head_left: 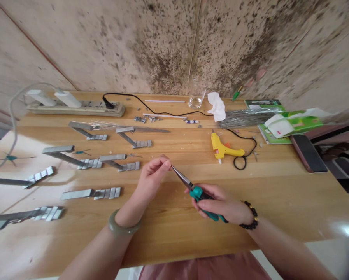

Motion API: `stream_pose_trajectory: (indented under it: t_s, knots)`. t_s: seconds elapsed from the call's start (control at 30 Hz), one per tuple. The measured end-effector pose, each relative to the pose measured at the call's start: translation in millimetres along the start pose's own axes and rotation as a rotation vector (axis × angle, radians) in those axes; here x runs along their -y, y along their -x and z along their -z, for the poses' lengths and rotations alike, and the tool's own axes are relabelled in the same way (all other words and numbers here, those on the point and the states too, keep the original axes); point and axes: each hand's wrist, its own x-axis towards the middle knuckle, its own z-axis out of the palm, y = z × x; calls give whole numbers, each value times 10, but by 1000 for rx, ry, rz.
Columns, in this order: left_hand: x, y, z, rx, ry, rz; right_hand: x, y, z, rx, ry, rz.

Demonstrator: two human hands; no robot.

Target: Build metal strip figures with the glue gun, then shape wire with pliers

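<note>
My right hand (221, 204) is closed round the teal handles of needle-nose pliers (192, 186), whose thin jaws point up and left. The jaw tips meet the fingertips of my left hand (153, 175), which are pinched together on something too small to make out. Both hands hover over the middle of the wooden table (273, 194). A green bangle sits on my left wrist and a dark bead bracelet on my right.
Several grey metal strip pieces (91, 193) lie across the left half. A yellow glue gun (224, 149) with a black cord, a glass (196, 97), white tissue (217, 105), a wire bundle (246, 118), green packets (291, 123), a phone (308, 153) and a power strip (75, 107) stand further back.
</note>
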Motion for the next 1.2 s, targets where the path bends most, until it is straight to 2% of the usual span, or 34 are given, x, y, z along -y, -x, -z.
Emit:
stream_pose_trajectory:
  t_s: [0.37, 0.5, 0.6, 0.77, 1.03, 1.2]
  knots:
    - [14, 35, -21, -20, -16, -48, 28, 29, -42, -176, 714, 203]
    - [3, 43, -34, -41, -41, -64, 6, 30, -51, -229, 855, 227]
    - [2, 41, -43, -57, -44, -72, -7, 28, -50, -230, 876, 231]
    - [26, 31, -42, -59, -2, -64, -7, 12, -35, -197, 736, 212]
    - [37, 7, -28, -128, 97, -14, -7, 4, -8, 0, 66, 32]
    - [33, 15, -26, -125, 92, 7, -14, 4, 5, 60, -122, 5]
